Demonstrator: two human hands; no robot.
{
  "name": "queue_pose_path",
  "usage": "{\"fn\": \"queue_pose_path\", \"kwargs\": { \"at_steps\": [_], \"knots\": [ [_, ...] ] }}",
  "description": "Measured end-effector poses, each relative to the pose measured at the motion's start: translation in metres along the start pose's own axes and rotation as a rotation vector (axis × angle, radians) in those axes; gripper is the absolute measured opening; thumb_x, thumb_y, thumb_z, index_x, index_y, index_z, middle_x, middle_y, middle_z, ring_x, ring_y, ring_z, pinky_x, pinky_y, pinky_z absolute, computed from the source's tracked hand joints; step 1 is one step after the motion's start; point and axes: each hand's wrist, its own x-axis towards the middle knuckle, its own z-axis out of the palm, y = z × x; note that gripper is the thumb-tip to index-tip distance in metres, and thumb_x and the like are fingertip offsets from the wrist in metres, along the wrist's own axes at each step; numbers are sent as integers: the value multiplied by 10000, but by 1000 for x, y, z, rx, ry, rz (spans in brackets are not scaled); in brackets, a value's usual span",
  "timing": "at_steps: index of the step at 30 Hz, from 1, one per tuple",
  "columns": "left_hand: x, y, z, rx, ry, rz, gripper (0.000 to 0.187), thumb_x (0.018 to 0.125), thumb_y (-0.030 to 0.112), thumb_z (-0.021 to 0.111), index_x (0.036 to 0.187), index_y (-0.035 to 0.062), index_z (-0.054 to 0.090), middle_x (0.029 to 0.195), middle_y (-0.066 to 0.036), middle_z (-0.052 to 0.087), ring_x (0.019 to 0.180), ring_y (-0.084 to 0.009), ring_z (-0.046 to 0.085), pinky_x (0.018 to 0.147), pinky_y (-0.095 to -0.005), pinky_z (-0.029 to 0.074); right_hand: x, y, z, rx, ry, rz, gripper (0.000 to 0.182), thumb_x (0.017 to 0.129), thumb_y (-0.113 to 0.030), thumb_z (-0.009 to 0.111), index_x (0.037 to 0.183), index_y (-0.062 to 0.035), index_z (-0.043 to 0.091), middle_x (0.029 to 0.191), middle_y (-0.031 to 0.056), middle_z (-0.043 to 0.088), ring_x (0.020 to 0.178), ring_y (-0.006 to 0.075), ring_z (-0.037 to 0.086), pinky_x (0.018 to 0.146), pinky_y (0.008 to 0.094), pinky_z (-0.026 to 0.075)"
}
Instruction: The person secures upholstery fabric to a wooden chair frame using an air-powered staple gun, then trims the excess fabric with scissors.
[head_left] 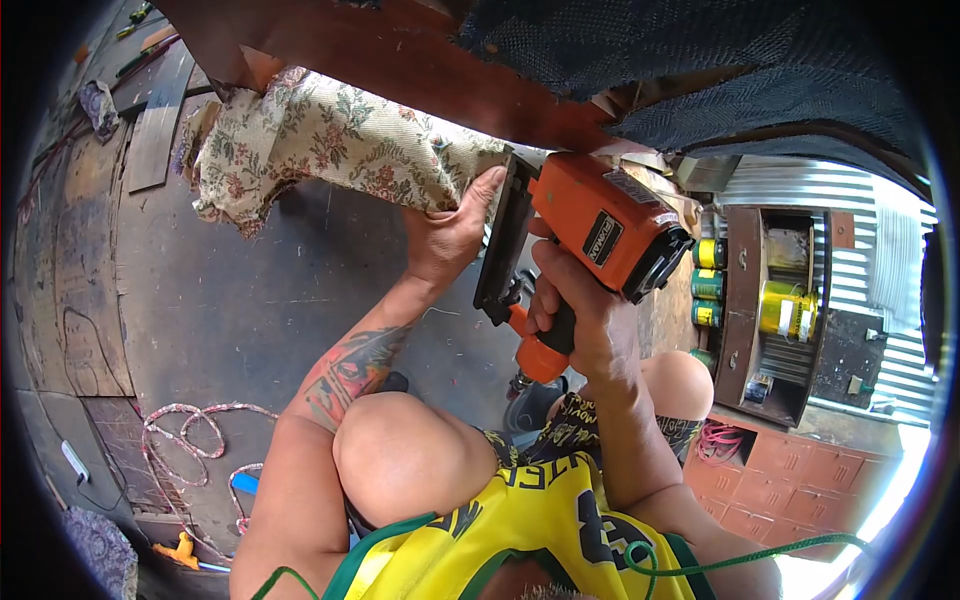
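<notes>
Far left: a grey-white board strip (pixel 160 125) lies flat beside a bunched purple-grey cloth (pixel 99 110). Near left: red-and-white rope (pixel 185 425) in loose loops; an orange-yellow tool (pixel 180 551) lies nearer.

Left of centre, far side: floral tapestry fabric (pixel 340 140) runs across under a reddish-brown panel (pixel 380 45), its left end ragged and hanging. Left hand (pixel 450 235) at the fabric's right portion: narrow hold on the near edge, thumb extended along it, fingertips hidden behind the cloth.

Centre: orange-and-black FIXMAN pneumatic nailer or stapler (pixel 610 215), its far end just beside the left thumb; contact with the fabric cannot be told. Right hand (pixel 590 290) closed around its black handle; trigger finger position unclear. Torn dark woven upholstery (pixel 740 75) at far right.

Right: stacked cans (pixel 707 285), then a brown wooden cabinet (pixel 738 310) holding a yellow tin (pixel 787 310). Nearer, reddish-brown drawers (pixel 785 475) with pink cord (pixel 718 440) in an opening.
</notes>
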Motion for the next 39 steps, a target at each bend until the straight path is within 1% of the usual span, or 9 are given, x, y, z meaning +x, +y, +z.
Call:
{"fn": "queue_pose_path", "kwargs": {
  "at_steps": [10, 12, 20, 23, 25, 33, 35, 37, 39],
  "knots": [
    [1, 3, -3, 51, -23, 54, 123, 954, 29, 712, 1063, -15, 747, 988, -29, 758, 874, -102, 700, 786, -267, 546, 1, 2, -1, -37, 10, 22, 140, 961, -139, 671, 967, -4, 635, 596, 24, 555, 483, 128, 546, 486, 313, 463],
    [2, 3, -3, 88, -18, 31, 117, 945, 29, 724, 1053, -8, 750, 980, -29, 760, 864, -104, 700, 785, -270, 543, -1, 4, -4, -40, -7, -15, 222, 932, -99, 643, 1126, 8, 626, 654, 24, 511, 507, 134, 532, 507, 314, 475],
    [1, -4, -2, 51, -18, 78, 165, 909, 35, 772, 1061, -1, 718, 974, -46, 754, 865, -125, 701, 787, -282, 545, 5, -1, -30, -20, 9, -24, 325, 925, -112, 623, 1215, 36, 622, 656, 27, 511, 511, 132, 530, 517, 311, 490],
    [0, 0, -2, 77, -12, 78, 141, 918, 39, 763, 1050, -2, 733, 985, -54, 763, 880, -124, 710, 800, -281, 548, 4, -3, -27, 8, -9, -1, 320, 917, -108, 626, 1205, 34, 627, 650, 27, 512, 509, 132, 532, 516, 312, 490],
    [0, 2, -2, 83, -10, 70, 143, 918, 42, 764, 1050, -3, 733, 983, -53, 763, 881, -125, 711, 802, -279, 548, 4, -2, -24, 77, -11, -8, 109, 899, -102, 686, 867, -17, 626, 612, 30, 573, 479, 119, 544, 470, 304, 471],
    [-1, -4, -5, 92, 4, 84, 157, 918, 57, 770, 1054, -8, 727, 983, -52, 763, 880, -126, 712, 808, -276, 548, 5, 5, -17, 36, -27, -31, 99, 908, -94, 683, 908, -12, 628, 619, 31, 574, 481, 120, 537, 462, 308, 457],
    [-2, -2, -4, 28, -4, 22, 147, 926, 35, 755, 1068, 1, 736, 1004, -36, 759, 890, -100, 696, 816, -263, 534, 5, 4, -16, 4, -38, -44, 97, 908, -90, 682, 917, -10, 628, 619, 33, 572, 479, 122, 535, 461, 309, 457],
    [-2, -1, -4, 15, -9, 24, 150, 926, 37, 755, 1070, 1, 736, 1005, -37, 761, 892, -100, 697, 819, -260, 533, 1, -1, -11, -17, -28, -1, 319, 933, -116, 626, 1217, 29, 627, 634, 19, 508, 495, 129, 524, 510, 313, 485],
    [-2, -2, -5, 1, -8, 31, 152, 926, 38, 755, 1072, 1, 736, 1005, -38, 762, 893, -99, 698, 822, -258, 531, 1, -1, -10, -6, -28, 12, 328, 934, -115, 623, 1227, 31, 622, 640, 22, 510, 500, 126, 524, 513, 311, 486]
  ]
}}
